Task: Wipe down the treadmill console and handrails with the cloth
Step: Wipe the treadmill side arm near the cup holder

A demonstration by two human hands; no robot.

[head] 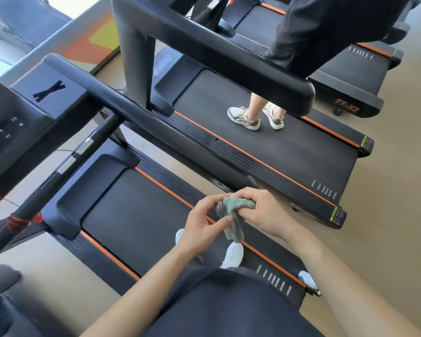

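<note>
Looks like prep stage: both hands, left hand (203, 223) and right hand (260, 212), grip the crumpled grey-green cloth (233, 215) over the treadmill belt, bunching it before reaching for the long black handrail (141, 113).

The console (3, 127) runs off the left edge, so only a corner shows, and its button markings are too small to read. Much of the cloth (233, 215) is bunched out of sight inside the hands, left (202, 224) and right (263, 212). The second person (326, 32) on the next treadmill (265, 147) is cut off at the top edge, and the black handrail (229, 62) hides their knees. The badge (162, 64) on that treadmill's hood is too blurred to read.
</note>
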